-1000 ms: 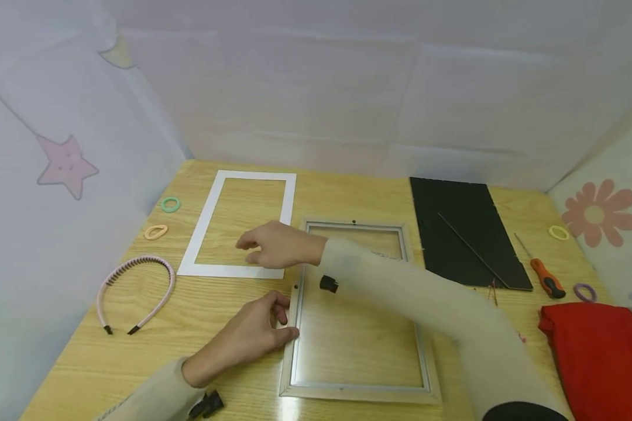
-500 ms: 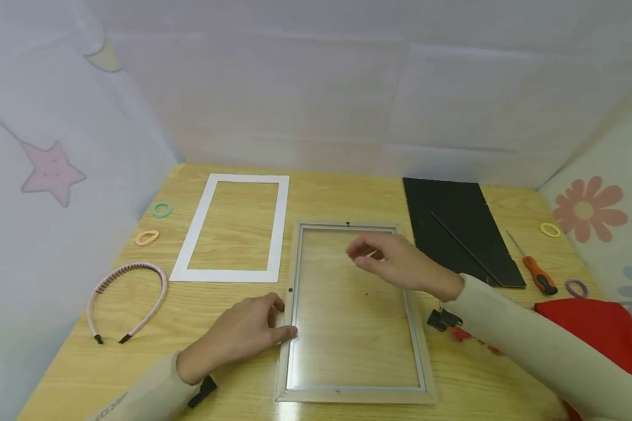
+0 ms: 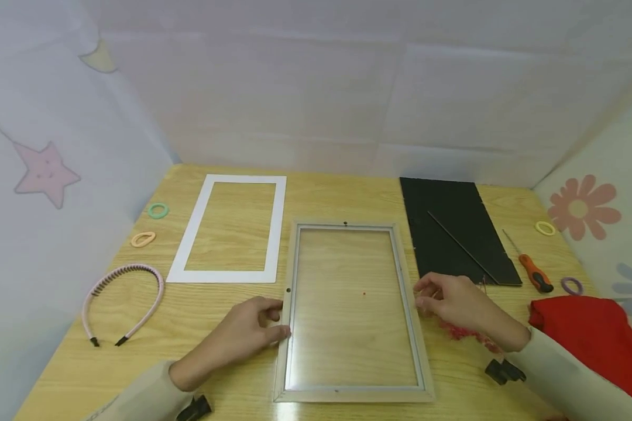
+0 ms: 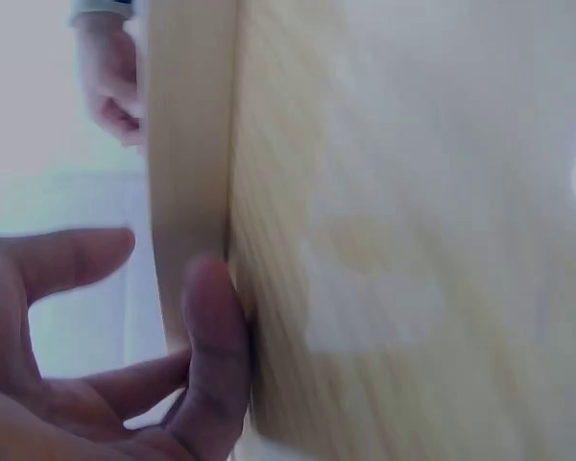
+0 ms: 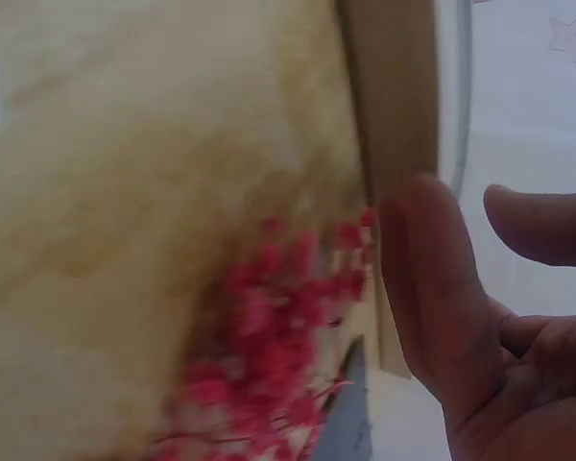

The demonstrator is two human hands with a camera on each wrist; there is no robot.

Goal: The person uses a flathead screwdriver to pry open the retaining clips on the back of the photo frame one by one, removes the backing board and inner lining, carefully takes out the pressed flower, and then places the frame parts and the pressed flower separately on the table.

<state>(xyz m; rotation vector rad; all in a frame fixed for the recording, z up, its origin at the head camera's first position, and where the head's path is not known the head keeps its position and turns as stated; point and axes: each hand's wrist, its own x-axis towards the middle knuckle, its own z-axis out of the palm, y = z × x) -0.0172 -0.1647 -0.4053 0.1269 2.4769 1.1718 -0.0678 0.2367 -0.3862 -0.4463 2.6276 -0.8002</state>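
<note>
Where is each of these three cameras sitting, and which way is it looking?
Head: worn on the head, facing forward and down at the table; both hands and sleeves show, at the picture frame.
Left wrist: on the left wrist, close along the frame's edge; left hand fills the corner.
Right wrist: on the right wrist, facing the frame's other edge and red dried flowers; right hand shows.
Shared: every view shows the frame.

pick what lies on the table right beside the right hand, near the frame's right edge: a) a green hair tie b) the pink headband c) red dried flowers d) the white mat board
c: the red dried flowers lie by the right hand at the right edge of the picture frame.
</note>
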